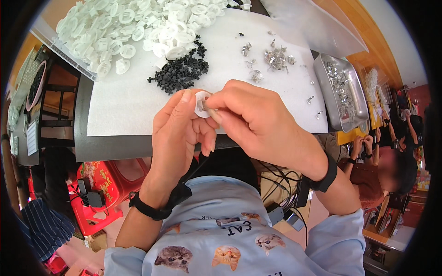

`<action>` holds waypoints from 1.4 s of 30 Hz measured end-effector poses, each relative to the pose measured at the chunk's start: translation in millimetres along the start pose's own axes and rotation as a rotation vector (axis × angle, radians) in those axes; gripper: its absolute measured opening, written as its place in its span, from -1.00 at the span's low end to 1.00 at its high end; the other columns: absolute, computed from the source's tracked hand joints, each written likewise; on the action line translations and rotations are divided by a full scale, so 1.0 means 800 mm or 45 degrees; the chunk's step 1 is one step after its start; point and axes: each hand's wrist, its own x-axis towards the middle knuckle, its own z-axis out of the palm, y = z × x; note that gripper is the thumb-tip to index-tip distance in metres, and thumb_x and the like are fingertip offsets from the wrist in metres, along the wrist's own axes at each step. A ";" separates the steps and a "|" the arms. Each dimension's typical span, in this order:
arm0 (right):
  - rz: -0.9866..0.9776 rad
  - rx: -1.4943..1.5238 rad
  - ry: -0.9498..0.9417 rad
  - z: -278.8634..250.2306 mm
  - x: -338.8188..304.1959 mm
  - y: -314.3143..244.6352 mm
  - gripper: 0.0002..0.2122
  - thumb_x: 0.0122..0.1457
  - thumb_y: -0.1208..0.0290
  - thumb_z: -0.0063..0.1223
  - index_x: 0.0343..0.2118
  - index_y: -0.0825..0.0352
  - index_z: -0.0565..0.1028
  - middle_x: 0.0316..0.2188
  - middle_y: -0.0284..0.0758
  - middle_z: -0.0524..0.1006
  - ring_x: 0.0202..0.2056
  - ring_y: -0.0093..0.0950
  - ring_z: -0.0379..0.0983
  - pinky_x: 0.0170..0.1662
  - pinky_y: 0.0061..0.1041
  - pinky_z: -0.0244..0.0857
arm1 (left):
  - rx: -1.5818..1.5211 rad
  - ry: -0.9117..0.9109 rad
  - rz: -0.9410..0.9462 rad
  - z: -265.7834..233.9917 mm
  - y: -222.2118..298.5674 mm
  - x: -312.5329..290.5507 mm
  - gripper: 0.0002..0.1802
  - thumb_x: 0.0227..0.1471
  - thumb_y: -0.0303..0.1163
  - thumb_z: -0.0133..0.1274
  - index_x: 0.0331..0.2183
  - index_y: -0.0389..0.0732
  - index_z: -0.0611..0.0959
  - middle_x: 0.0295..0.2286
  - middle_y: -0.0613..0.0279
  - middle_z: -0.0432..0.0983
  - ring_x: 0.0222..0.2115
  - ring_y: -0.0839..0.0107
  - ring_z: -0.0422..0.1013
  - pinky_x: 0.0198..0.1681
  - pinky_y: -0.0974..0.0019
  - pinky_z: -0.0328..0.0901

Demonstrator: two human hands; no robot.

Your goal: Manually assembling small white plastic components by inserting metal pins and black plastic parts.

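Just beyond the table's near edge, my left hand (177,122) is closed on a white round plastic part (200,113), held upright between thumb and fingers. A small silvery metal piece (201,105) shows at the middle of that part. The thumb and index finger of my right hand (255,117) pinch together at this piece, partly covering it. Past my hands lie a pile of small black plastic pieces (179,73) and, behind it, a large heap of white round plastic parts (133,27). Loose metal pieces (276,58) are scattered to the right on a white foam sheet (122,108).
A steel tray (363,103) of metal pieces stands at the right table edge. A clear plastic sheet (317,23) lies at the far right. Below left is a red stool (124,177); cables (281,184) hang below right. A co-worker (373,179) sits at the right.
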 end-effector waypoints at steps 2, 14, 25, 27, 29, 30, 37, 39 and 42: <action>0.210 0.208 0.007 0.006 0.003 -0.006 -0.93 0.08 0.55 -0.06 -0.39 0.42 0.43 -0.52 -0.19 0.43 -0.51 -0.25 0.43 -0.49 -0.35 0.28 | 0.019 0.015 0.017 -0.002 -0.003 -0.001 -0.61 0.24 -0.18 -0.22 -0.20 -0.35 0.46 -0.54 0.12 0.44 -0.70 0.46 0.36 -0.71 0.48 0.22; 0.633 0.803 0.111 0.031 0.004 -0.011 -0.89 0.16 0.57 -0.10 -0.50 0.45 0.35 -0.62 -0.28 0.44 -0.65 -0.54 0.42 -0.60 -0.57 0.27 | 0.133 0.079 0.130 0.002 -0.013 -0.003 -0.59 0.24 -0.16 -0.19 -0.20 -0.36 0.48 -0.54 0.25 0.43 -0.67 0.54 0.37 -0.67 0.51 0.24; 0.736 0.907 0.068 0.031 0.003 -0.013 -0.90 0.22 0.58 -0.11 -0.43 0.46 0.38 -0.60 -0.37 0.44 -0.59 -0.66 0.38 -0.53 -0.67 0.28 | 0.187 0.111 0.222 0.006 -0.017 -0.005 -0.58 0.25 -0.18 -0.21 -0.18 -0.39 0.50 -0.52 0.18 0.46 -0.66 0.55 0.36 -0.66 0.52 0.26; 0.635 0.903 0.135 0.037 0.001 -0.009 -0.86 0.20 0.52 -0.17 -0.46 0.45 0.37 -0.73 -0.33 0.42 -0.75 -0.61 0.33 -0.73 -0.62 0.21 | 0.163 0.116 0.234 0.006 -0.017 -0.005 -0.58 0.26 -0.19 -0.21 -0.17 -0.40 0.50 -0.51 0.17 0.46 -0.66 0.55 0.36 -0.65 0.52 0.26; 0.635 0.940 0.145 0.037 0.001 -0.011 -0.86 0.19 0.52 -0.17 -0.46 0.45 0.37 -0.73 -0.33 0.41 -0.74 -0.62 0.33 -0.73 -0.63 0.22 | 0.160 0.121 0.231 0.007 -0.017 -0.006 -0.58 0.26 -0.19 -0.21 -0.17 -0.40 0.50 -0.51 0.18 0.46 -0.66 0.55 0.36 -0.65 0.52 0.26; 0.641 0.976 0.150 0.037 0.001 -0.011 -0.86 0.19 0.52 -0.17 -0.46 0.45 0.37 -0.72 -0.34 0.41 -0.73 -0.62 0.34 -0.73 -0.63 0.22 | 0.152 0.130 0.225 0.007 -0.017 -0.006 -0.58 0.26 -0.19 -0.21 -0.17 -0.41 0.50 -0.50 0.18 0.46 -0.66 0.55 0.36 -0.64 0.52 0.26; 0.717 0.927 0.150 0.039 0.003 -0.012 -0.87 0.19 0.51 -0.15 -0.45 0.45 0.37 -0.71 -0.34 0.42 -0.72 -0.62 0.34 -0.72 -0.62 0.22 | 0.339 0.177 0.274 0.010 -0.020 -0.006 -0.57 0.26 -0.19 -0.21 -0.15 -0.41 0.50 -0.51 0.20 0.45 -0.64 0.56 0.36 -0.63 0.53 0.26; 0.629 0.740 0.170 0.041 0.000 -0.011 -0.88 0.19 0.52 -0.16 -0.44 0.44 0.37 -0.71 -0.33 0.43 -0.72 -0.62 0.34 -0.72 -0.62 0.21 | 0.370 0.189 0.324 0.011 -0.019 -0.006 -0.55 0.26 -0.17 -0.21 -0.15 -0.41 0.50 -0.52 0.22 0.45 -0.65 0.56 0.36 -0.62 0.53 0.26; 0.690 0.955 0.180 0.040 -0.004 -0.011 -0.89 0.19 0.52 -0.16 -0.44 0.44 0.36 -0.71 -0.33 0.43 -0.71 -0.63 0.34 -0.73 -0.62 0.21 | 0.274 0.161 0.218 0.007 -0.017 -0.007 -0.54 0.26 -0.16 -0.22 -0.14 -0.41 0.49 -0.53 0.21 0.45 -0.65 0.56 0.37 -0.63 0.52 0.27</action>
